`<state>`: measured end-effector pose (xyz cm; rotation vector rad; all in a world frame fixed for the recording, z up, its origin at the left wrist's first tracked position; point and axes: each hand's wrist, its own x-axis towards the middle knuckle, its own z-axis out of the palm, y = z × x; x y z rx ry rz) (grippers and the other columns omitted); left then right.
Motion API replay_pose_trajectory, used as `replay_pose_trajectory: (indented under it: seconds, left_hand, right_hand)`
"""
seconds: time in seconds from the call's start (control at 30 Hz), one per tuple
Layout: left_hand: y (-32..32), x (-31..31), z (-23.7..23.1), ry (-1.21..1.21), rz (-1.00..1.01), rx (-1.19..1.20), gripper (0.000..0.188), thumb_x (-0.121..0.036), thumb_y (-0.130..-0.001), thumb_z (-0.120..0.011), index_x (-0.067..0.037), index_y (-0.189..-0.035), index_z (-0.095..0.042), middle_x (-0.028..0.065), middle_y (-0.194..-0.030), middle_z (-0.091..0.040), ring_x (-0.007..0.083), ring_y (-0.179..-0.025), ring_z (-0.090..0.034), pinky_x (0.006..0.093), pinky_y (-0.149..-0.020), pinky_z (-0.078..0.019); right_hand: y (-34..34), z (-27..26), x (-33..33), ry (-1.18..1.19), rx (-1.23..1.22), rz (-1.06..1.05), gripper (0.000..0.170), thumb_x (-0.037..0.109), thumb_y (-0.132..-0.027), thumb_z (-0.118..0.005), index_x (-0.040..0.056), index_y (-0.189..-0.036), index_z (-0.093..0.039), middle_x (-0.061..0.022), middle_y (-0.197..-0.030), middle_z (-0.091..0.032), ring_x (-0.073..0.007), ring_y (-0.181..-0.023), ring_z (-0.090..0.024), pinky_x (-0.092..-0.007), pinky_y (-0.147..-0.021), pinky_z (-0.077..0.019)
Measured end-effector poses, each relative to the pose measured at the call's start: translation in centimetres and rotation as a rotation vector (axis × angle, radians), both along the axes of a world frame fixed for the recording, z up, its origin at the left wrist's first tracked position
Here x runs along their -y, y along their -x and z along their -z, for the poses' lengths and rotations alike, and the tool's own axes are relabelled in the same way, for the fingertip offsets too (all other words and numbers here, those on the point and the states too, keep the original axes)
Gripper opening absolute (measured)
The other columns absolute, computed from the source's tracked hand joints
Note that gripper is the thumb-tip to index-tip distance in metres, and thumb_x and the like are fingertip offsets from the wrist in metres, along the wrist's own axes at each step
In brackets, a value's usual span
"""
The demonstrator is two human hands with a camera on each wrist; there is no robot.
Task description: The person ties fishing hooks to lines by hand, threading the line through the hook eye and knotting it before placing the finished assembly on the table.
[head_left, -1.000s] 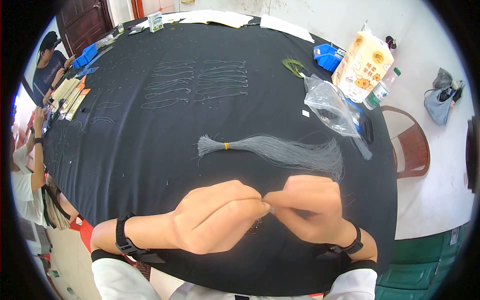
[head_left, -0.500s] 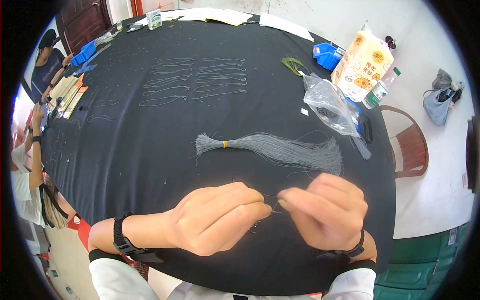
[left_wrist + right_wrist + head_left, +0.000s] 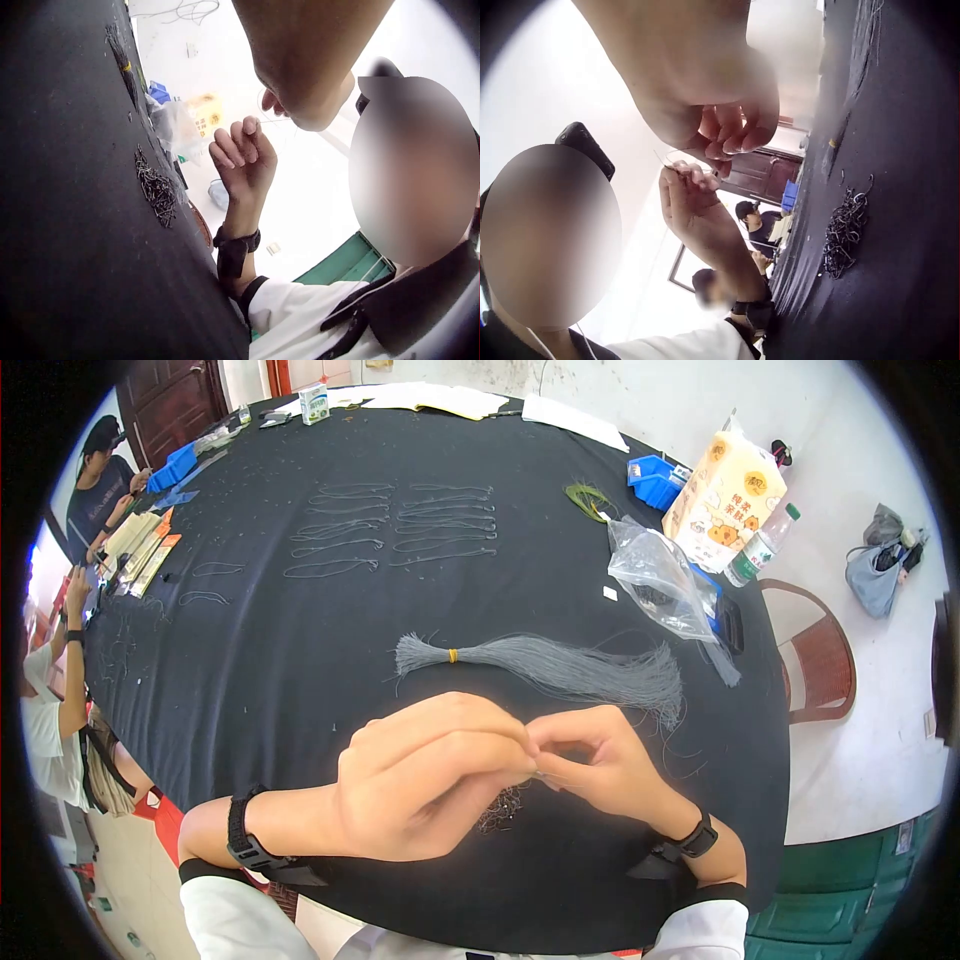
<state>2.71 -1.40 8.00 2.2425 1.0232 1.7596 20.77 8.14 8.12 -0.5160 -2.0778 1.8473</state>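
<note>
Both hands meet above the near part of the black-covered table. My left hand (image 3: 430, 780) pinches a thin line at its fingertips; in the right wrist view short ends of this line (image 3: 660, 158) stick up from them. Close against it, my right hand (image 3: 610, 760) has thumb and forefinger bent together on the same line, which spans between the hands in the left wrist view. Whatever lies inside the fingertips is hidden. Beneath the hands sits a pile of small dark hook-like pieces (image 3: 846, 232). Beyond them lies a grey bundle of strands (image 3: 570, 668), tied with a yellow band (image 3: 453, 656).
Looped grey lines (image 3: 345, 525) lie in two columns farther back. To the right are a clear plastic bag (image 3: 655, 575), a tissue pack (image 3: 725, 500), a bottle (image 3: 762, 547) and a blue bin (image 3: 655, 480). Other people sit at the left edge.
The right hand moved away to the right with the line stretched between the hands, then came back against the left fingertips. The left hand has turned and risen slightly.
</note>
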Motion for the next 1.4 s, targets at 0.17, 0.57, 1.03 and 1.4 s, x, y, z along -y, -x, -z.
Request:
replay_pose_trajectory:
  seconds: [0.17, 0.57, 1.03, 1.4]
  left_hand:
    - [-0.3, 1.0, 0.1, 0.415, 0.149, 0.357, 0.017, 0.011, -0.082, -0.06, 0.005, -0.097, -0.06, 0.0137, -0.093, -0.066, 0.021, -0.079, -0.068, 0.0269, -0.062, -0.0557]
    - [0.3, 1.0, -0.9, 0.435, 0.065, 0.167, 0.011, 0.011, -0.085, -0.057, 0.005, -0.093, -0.059, 0.0138, -0.086, -0.066, 0.0179, -0.079, -0.068, 0.0278, -0.068, -0.0549]
    - [-0.8, 0.6, -1.1, 0.42, -0.094, 0.149, 0.019, 0.006, -0.075, -0.071, 0.004, -0.093, -0.065, 0.0138, -0.086, -0.067, 0.0236, -0.075, -0.068, 0.0292, -0.064, -0.0535]
    - [0.3, -0.3, -0.3, 0.625, 0.043, 0.089, 0.025, 0.004, -0.079, -0.064, 0.002, -0.103, -0.065, 0.0146, -0.099, -0.065, 0.0213, -0.086, -0.065, 0.0277, -0.067, -0.0523]
  right_hand:
    - [0.4, 1.5, -0.6, -0.226, -0.024, -0.003, 0.014, 0.009, -0.088, -0.065, 0.0032, -0.1, -0.07, -0.003, -0.078, -0.067, -0.004, -0.066, -0.055, -0.0213, -0.059, -0.0447]
    - [-0.3, -0.8, -2.0, -0.232, -0.319, 0.147, 0.034, 0.013, -0.079, -0.056, 0.0017, -0.111, -0.061, -0.0123, -0.114, -0.06, -0.0195, -0.105, -0.056, -0.0319, -0.089, -0.0427]
    - [-0.8, -1.3, 0.9, -0.053, -0.241, 0.15, 0.008, 0.002, -0.088, -0.062, -0.0029, -0.094, -0.066, -0.0086, -0.088, -0.066, -0.013, -0.081, -0.061, -0.0257, -0.071, -0.0479]
    - [-1.0, -1.6, 0.4, 0.209, -0.238, 0.073, 0.013, 0.003, -0.091, -0.06, -0.0021, -0.101, -0.066, -0.0097, -0.096, -0.068, -0.0131, -0.087, -0.065, -0.0242, -0.074, -0.0517]
